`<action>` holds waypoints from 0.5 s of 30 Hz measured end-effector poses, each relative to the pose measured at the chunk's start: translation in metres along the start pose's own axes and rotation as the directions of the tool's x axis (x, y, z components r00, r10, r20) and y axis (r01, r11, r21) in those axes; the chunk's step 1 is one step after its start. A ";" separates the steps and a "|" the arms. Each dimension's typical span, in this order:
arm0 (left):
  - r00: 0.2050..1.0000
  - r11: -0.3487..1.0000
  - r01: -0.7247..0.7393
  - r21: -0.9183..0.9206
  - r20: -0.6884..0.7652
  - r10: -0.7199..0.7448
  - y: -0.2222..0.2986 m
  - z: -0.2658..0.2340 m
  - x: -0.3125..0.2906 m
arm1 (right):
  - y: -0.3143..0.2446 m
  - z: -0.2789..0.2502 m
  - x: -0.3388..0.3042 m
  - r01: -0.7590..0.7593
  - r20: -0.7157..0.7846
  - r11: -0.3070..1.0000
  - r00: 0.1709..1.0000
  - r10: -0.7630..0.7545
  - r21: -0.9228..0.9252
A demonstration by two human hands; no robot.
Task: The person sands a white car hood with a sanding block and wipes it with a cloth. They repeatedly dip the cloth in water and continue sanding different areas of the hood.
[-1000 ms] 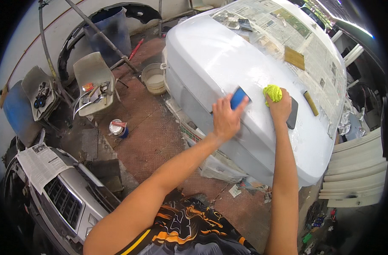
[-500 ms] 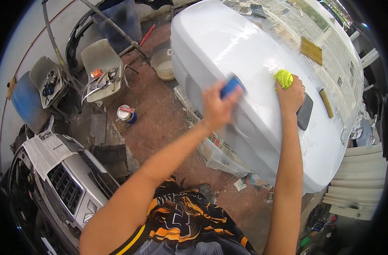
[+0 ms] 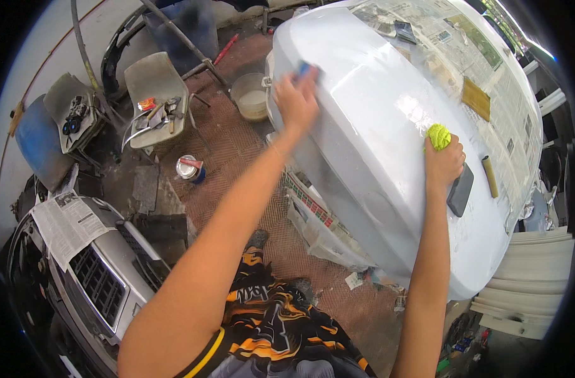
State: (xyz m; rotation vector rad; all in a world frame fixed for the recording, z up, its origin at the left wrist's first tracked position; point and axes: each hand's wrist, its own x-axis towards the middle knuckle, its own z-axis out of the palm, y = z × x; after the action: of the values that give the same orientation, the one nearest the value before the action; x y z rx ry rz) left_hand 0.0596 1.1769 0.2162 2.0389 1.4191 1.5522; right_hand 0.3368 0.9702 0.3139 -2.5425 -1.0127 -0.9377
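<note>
My left hand [image 3: 296, 107], blurred by motion, grips a small blue block [image 3: 307, 68] against the side edge of a white car body panel [image 3: 369, 82]. A bunched yellow-green cloth [image 3: 438, 136] is in my right hand [image 3: 445, 162], whose fingers close round it on top of the panel. Just beside that hand lies a dark grey rectangular block [image 3: 461, 191]. Farther right is a narrow olive-brown piece [image 3: 489, 176]. A wider flat piece of similar colour [image 3: 476, 99] rests by the newspaper masking [image 3: 501, 126]. Wet streaks shine on the panel near the cloth.
On the red patterned floor stand a bucket of cloudy liquid [image 3: 250, 97] and a paint can [image 3: 190, 169]. Two chairs [image 3: 155, 75] at the left hold tools. A silver car front with a grille [image 3: 102, 283] sits at lower left. White panels [image 3: 527, 277] are stacked at right.
My left hand has swept up and to the left along the panel's edge with the blue block. My right hand keeps the cloth on the panel. The whole view has shifted slightly.
</note>
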 end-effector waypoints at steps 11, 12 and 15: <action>0.928 0.897 -0.347 -0.272 0.037 0.370 0.001 -0.005 -0.019 | -0.006 0.016 0.010 -0.161 0.036 0.968 0.985 0.171 -0.191; 0.988 0.980 -0.136 -0.148 0.049 0.144 -0.027 0.010 0.029 | -0.011 0.016 0.014 -0.150 0.018 0.970 0.987 0.157 -0.190; 0.976 0.977 0.201 0.070 0.070 -0.205 -0.090 0.015 0.121 | -0.037 0.025 0.023 -0.088 0.012 0.984 0.996 0.090 -0.154</action>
State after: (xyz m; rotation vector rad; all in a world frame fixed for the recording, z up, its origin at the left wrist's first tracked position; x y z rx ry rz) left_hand 0.0197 1.3226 0.2271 1.8954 1.6083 1.3488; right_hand 0.3361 1.0199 0.3090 -2.7019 -0.8540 -1.0045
